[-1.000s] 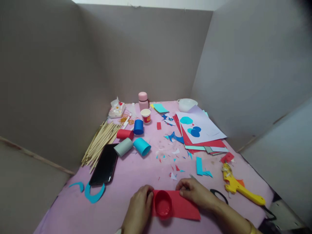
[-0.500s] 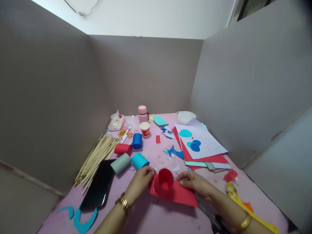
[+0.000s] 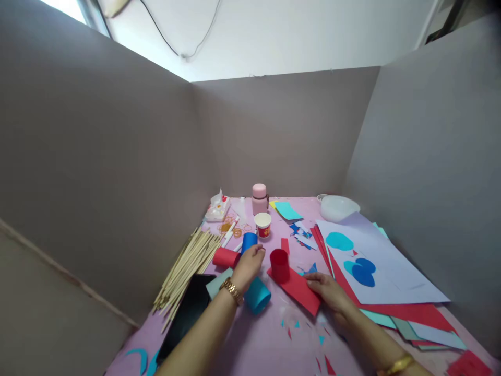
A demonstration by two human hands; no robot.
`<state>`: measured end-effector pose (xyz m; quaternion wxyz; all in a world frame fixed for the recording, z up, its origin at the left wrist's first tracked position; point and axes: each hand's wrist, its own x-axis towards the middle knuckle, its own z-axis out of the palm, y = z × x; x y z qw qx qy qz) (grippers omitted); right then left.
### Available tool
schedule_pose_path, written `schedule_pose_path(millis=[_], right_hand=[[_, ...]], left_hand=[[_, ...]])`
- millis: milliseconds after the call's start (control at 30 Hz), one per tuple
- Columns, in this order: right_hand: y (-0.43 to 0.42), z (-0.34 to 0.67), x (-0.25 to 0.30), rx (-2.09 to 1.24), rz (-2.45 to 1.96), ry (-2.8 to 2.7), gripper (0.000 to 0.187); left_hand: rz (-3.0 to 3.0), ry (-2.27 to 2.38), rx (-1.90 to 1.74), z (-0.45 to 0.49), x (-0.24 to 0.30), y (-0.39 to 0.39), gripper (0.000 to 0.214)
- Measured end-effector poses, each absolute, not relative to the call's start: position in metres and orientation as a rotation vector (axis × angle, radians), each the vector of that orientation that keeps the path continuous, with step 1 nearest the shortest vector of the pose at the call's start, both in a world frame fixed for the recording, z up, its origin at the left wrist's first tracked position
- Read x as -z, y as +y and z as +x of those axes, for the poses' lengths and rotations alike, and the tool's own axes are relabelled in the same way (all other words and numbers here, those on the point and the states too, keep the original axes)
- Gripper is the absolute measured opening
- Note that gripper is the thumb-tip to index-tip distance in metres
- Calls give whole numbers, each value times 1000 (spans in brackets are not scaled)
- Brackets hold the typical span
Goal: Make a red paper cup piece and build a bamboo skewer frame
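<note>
My right hand grips the right edge of a red paper sheet between thumb and fingers. On the sheet's left end stands a red paper tube, upright with its open end up. My left hand is off the sheet, reaching forward beside a blue tube. Its fingertips are pressed together; whether anything small is between them is hidden. Under and beside the left wrist lie a light blue tube, a grey-green tube partly covered, and a red tube.
Wooden sticks and a black phone-like slab lie left. A paper cup, pink flask and rubber bands stand or lie farther back. Stacked paper and a white bowl are right. Paper scraps dot the front.
My left hand has let go of the red sheet's left side and moved forward towards the blue tube. The right hand still holds the sheet, now more slanted. The view has shifted left.
</note>
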<state>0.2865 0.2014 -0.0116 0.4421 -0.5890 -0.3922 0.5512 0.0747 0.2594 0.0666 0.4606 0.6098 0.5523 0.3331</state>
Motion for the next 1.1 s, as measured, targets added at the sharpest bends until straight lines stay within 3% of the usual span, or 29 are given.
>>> schedule_pose_path(millis=[300, 500, 833, 1100], right_hand=[[209, 286, 26, -818, -1642, -1412, 23], [202, 289, 21, -533, -1666, -1563, 26], [107, 283, 22, -411, -1604, -1634, 25], [56, 267, 43, -365, -1549, -2012, 33]], left_hand=[[1729, 1688, -978, -31, -62, 239, 31], [1857, 2170, -751, -100, -59, 220, 28], [2086, 2407, -167, -106, -52, 191, 20], [2295, 2382, -254, -76, -52, 173, 25]])
